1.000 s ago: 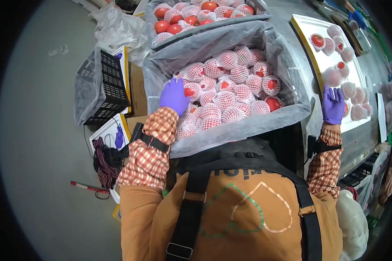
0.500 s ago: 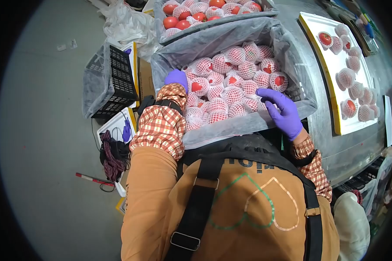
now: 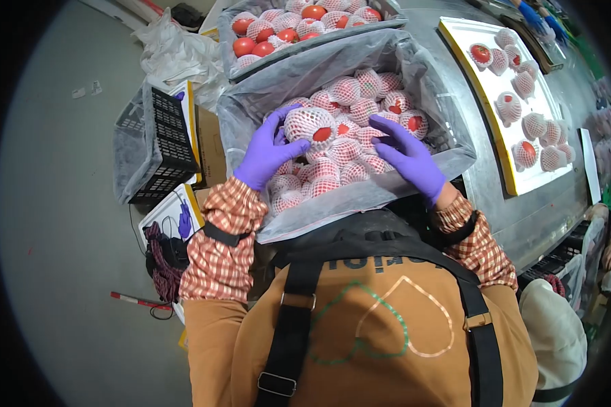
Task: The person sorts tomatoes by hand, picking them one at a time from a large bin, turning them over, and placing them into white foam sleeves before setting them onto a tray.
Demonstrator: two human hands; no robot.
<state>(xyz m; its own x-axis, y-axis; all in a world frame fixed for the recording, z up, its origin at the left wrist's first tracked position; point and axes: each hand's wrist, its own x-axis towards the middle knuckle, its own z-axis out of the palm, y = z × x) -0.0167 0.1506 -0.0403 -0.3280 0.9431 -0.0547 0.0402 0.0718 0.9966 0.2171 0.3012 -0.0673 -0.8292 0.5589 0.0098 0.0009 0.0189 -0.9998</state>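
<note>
White rectangular tray [image 3: 484, 95] at two o'clock; above the grey-lined tomato crate [image 3: 380, 193], my left hand [image 3: 266, 150] holds a netted red tomato [image 3: 309, 127], right hand [image 3: 409, 157] spread.

Grey floor [image 3: 61, 217] beside a metal tabletop [image 3: 536, 217]

The smooth floor stretches left of the tabletop, two pale scraps [image 3: 97, 87] and a red-and-white strip [image 3: 139, 299] lying on it. Crumpled white plastic [image 3: 183, 57] is heaped off the tabletop's left edge. Light leaves a soft sheen on the metal.

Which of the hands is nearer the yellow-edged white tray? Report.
Right. The right hand is over the lined crate, left of the tray; the left hand is farther left, holding a foam-netted tomato.
</note>
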